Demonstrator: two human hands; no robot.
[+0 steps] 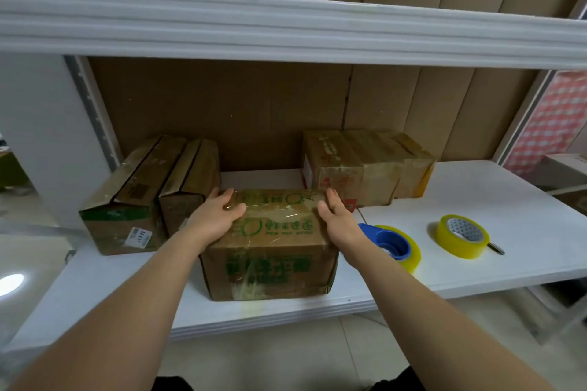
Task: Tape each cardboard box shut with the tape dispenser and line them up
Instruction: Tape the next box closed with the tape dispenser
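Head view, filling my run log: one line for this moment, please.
left hand: on middle box top | right hand: on its right edge | tape dispenser: idle on shelf

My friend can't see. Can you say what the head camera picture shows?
Two hands, left and right, press on a taped cardboard box with green print on a white shelf. More cardboard boxes sit behind; a blue tape dispenser and yellow tape roll lie right.
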